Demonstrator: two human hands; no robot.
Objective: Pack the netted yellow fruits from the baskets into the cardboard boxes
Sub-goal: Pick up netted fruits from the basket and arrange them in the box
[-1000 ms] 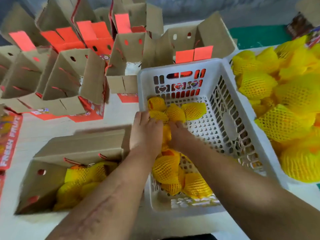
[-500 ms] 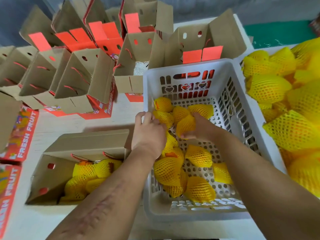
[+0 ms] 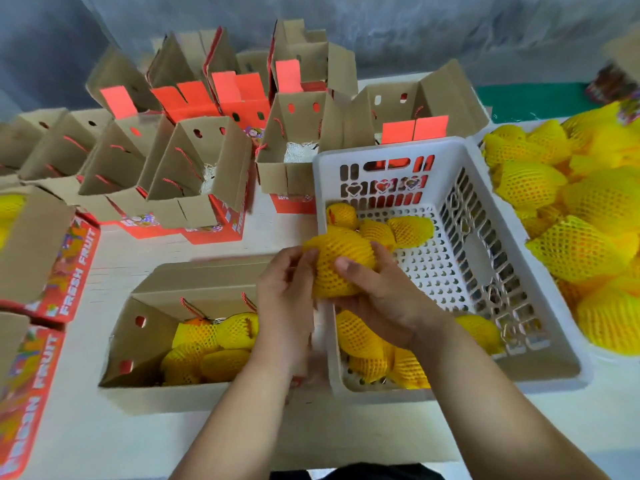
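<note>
Both hands hold one yellow fruit in foam netting (image 3: 337, 263) over the near-left rim of the white perforated plastic basket (image 3: 485, 244): the left hand (image 3: 285, 289) pinches its end at 9 o'clock, the right hand (image 3: 377, 292) cups it from 5 o'clock. The open brown cardboard box (image 3: 145, 327), partly filled, lies at 8 o'clock on the desk (image 3: 104, 441). Best carry it low across the rim and settle it in the free gap, netting smooth

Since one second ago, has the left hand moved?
Yes. The left hand has come up out of the white basket toward its left rim, now gripping a netted fruit.
</note>
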